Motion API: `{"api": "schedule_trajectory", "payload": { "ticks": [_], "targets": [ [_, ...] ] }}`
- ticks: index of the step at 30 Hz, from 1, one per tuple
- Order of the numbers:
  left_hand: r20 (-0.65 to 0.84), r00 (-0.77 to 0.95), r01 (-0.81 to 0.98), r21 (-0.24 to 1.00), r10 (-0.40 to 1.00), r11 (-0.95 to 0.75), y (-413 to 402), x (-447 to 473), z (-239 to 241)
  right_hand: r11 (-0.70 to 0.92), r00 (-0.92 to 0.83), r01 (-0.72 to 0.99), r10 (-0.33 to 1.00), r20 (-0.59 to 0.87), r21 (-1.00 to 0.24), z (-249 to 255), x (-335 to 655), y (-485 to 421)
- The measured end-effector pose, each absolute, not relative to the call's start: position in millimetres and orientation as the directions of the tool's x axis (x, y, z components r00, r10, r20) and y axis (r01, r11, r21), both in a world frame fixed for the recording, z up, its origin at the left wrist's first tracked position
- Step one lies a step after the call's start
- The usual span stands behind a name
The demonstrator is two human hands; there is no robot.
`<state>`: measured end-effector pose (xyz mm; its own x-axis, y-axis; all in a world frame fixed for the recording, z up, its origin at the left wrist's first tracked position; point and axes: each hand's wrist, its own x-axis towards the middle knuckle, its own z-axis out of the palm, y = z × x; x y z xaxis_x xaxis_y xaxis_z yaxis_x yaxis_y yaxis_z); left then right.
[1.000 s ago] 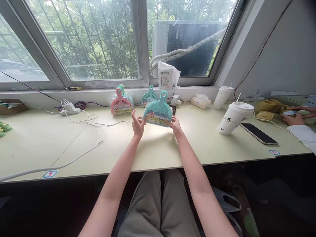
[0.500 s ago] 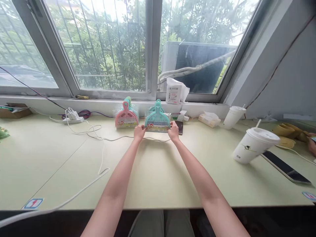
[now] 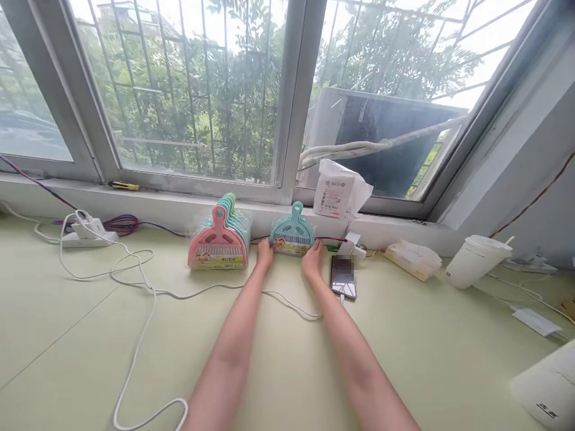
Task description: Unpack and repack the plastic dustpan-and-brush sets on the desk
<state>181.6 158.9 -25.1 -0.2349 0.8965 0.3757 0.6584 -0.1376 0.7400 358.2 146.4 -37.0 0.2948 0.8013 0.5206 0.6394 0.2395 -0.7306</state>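
Observation:
A teal packaged mini dustpan-and-brush set (image 3: 292, 234) stands upright at the back of the pale green table (image 3: 67, 311), against the window ledge. My left hand (image 3: 265, 254) grips its lower left corner and my right hand (image 3: 312, 261) grips its lower right corner. Both arms reach far forward. Just to the left stands a row of several more packaged sets, with a pink one (image 3: 218, 246) in front.
A white cable (image 3: 148, 299) loops across the table from a power strip (image 3: 87, 233) at the left. A phone (image 3: 344, 276) lies right of my right hand. Further right are a tissue pack (image 3: 413, 258) and a white lidded cup (image 3: 475, 261). A white package (image 3: 339, 190) sits on the sill.
Both hands carried the teal set away from me and set it upright by the window ledge. The view moved forward and closer to the window.

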Motion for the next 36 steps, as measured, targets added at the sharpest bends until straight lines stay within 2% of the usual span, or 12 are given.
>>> {"api": "schedule_trajectory", "payload": {
  "ticks": [2,4,10,16,20,23,25,26,28,30,32,36],
  "targets": [
    [0.385,-0.21,0.675,0.722,0.899,-0.151,163,183,-27,0.156,0.352,0.688,0.783,0.514,-0.709,-34,358,148],
    [0.387,-0.216,0.692,0.708,0.897,-0.139,162,185,-29,0.129,0.335,0.72,0.796,0.503,-0.682,-31,360,147],
    [0.388,-0.246,0.721,0.685,0.888,-0.1,147,193,-26,0.136,0.282,0.739,0.827,0.487,-0.66,-25,364,139],
    [0.45,-0.338,0.714,0.695,0.827,-0.086,110,204,-2,0.182,0.216,0.729,0.854,0.474,-0.66,-21,365,127],
    [0.618,-0.367,0.773,0.618,0.695,-0.141,68,201,17,0.171,0.205,0.753,0.856,0.475,-0.635,-21,361,103],
    [0.761,-0.431,0.788,0.579,0.484,-0.209,35,170,26,0.209,0.182,0.76,0.84,0.511,-0.615,-18,354,77],
    [0.781,-0.52,0.758,0.608,0.345,-0.236,17,133,29,0.292,0.109,0.776,0.812,0.574,-0.559,-15,346,55],
    [0.768,-0.551,0.746,0.628,0.326,-0.222,10,111,29,0.342,0.056,0.781,0.796,0.603,-0.523,-14,340,42],
    [0.662,-0.658,0.685,0.724,0.359,-0.082,-1,68,26,0.444,-0.061,0.769,0.767,0.638,-0.461,-14,328,13],
    [0.425,-0.725,0.557,0.825,0.543,0.097,-8,30,21,0.533,-0.165,0.729,0.746,0.645,-0.43,-15,315,-20],
    [0.201,-0.625,0.484,0.858,0.755,0.172,-13,3,16,0.603,-0.254,0.676,0.731,0.633,-0.424,-19,304,-55],
    [0.106,-0.485,0.504,0.845,0.868,0.178,-25,-17,17,0.691,-0.418,0.602,0.699,0.58,-0.4,-23,298,-110]
  ]
}}
